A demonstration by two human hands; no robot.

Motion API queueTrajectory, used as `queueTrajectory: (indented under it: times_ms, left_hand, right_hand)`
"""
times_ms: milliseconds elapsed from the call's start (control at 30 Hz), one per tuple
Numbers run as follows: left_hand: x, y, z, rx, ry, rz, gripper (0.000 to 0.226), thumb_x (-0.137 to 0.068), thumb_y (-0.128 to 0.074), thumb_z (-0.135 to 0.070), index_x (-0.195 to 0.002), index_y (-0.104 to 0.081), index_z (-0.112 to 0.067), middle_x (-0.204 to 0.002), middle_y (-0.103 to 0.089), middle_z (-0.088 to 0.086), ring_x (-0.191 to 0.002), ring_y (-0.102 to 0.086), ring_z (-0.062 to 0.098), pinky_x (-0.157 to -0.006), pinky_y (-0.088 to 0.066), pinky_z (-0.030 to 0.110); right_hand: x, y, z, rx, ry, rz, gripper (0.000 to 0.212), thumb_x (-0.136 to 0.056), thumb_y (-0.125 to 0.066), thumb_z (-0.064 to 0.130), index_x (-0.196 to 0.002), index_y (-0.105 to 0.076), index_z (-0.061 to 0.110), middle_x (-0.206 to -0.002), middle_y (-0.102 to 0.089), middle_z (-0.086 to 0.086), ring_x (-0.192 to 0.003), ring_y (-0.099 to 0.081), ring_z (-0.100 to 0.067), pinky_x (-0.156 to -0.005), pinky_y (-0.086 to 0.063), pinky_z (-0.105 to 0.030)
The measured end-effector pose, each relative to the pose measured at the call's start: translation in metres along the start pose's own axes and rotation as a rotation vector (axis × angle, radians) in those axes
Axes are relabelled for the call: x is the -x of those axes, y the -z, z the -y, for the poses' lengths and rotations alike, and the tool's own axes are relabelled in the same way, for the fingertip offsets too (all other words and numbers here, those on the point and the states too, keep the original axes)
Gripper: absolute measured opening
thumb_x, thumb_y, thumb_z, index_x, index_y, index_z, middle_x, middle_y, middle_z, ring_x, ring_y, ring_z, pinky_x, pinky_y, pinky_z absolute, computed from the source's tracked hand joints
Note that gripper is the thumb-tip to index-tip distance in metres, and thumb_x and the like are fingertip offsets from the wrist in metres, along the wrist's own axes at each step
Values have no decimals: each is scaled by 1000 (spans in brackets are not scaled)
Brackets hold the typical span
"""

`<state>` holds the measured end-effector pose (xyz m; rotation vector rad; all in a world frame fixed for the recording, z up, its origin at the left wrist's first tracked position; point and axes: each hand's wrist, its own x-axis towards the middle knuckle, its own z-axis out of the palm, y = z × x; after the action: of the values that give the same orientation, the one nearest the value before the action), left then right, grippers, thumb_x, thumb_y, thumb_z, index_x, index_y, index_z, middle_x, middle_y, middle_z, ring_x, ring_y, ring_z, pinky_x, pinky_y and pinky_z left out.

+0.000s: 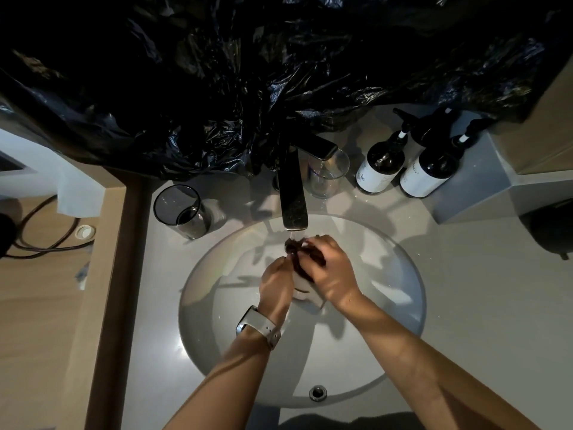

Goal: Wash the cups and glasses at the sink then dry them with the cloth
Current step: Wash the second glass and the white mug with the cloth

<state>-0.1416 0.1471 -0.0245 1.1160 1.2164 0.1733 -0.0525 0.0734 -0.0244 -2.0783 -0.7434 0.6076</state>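
Under the running tap [293,193], both hands are working together over the sink [403,305].

Left hand [276,285], wrist banded by a pale watch [259,325], is reaching up from below with its fingers [280,263] curling round a whitish cup [302,287], which is mostly hidden between the palms. Right hand [333,271] is angling in from the right, its fingers [316,243] bending over a dark scrubbing pad [299,252] and pressing it onto the cup just below the water stream. Both forearms are stretching forward across the basin. Left of the fingers, a dark-rimmed glass [183,212] is standing on the worktop [480,290]; beyond them, beside the tap, a clear glass [328,172] is standing, with two pump bottles [403,162] further right.
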Motion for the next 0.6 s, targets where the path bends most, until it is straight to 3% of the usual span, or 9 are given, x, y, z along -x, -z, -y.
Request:
queueTrajectory:
  times_ms: [100,167,267,367,467,533,600]
  left_hand:
    - [4,6,-5,31,0,-62,34,-99,-55,-29,-70,-65,-14,-74,-66,8,-74,-61,24,-74,-49,36]
    - [4,12,-9,10,-51,-95,33,-96,-56,-29,-67,-66,-17,-74,-68,6,-78,-62,27,-81,-51,42]
    - [6,9,-14,27,-39,-124,33,-97,-49,-11,-72,-68,-21,-81,-72,7,-91,-68,31,-88,-53,41]
    - [8,6,-21,-21,-44,-136,35,-100,-50,-18,-68,-65,-22,-76,-68,6,-88,-64,32,-88,-49,42]
    - [8,12,-31,-9,-61,-162,34,-98,-56,-23,-65,-62,-24,-74,-64,2,-83,-59,26,-88,-45,39]
    - [4,18,-29,11,-38,-177,31,-97,-60,-25,-66,-61,-26,-74,-62,-2,-79,-57,21,-86,-44,35]
    - [6,18,-29,15,-33,-160,28,-98,-59,-26,-71,-65,-25,-79,-66,2,-85,-62,24,-88,-49,36]
  right_hand:
    - [-9,11,-5,-9,-163,-35,34,-78,-60,33,-101,-68,9,-99,-62,-11,-96,-60,-28,-79,-37,-23]
    - [6,14,3,37,-27,8,34,-73,-60,31,-98,-69,10,-96,-60,-6,-91,-59,-23,-76,-38,-21]
    - [10,5,25,69,151,116,31,-73,-63,28,-99,-71,14,-95,-58,0,-88,-57,-16,-77,-42,-17]
    - [-17,5,23,-13,4,67,26,-81,-67,25,-103,-71,12,-101,-62,-8,-94,-62,-23,-88,-48,-31]
    - [-19,20,11,-49,-238,52,13,-84,-69,17,-94,-69,11,-93,-65,-6,-92,-62,-27,-81,-48,-34]
    - [-3,23,16,-44,-244,44,14,-80,-70,20,-89,-68,9,-88,-65,-6,-86,-61,-25,-76,-49,-34]
    - [11,23,23,12,-133,36,31,-71,-67,33,-89,-70,8,-92,-65,-8,-85,-59,-20,-80,-47,-31]
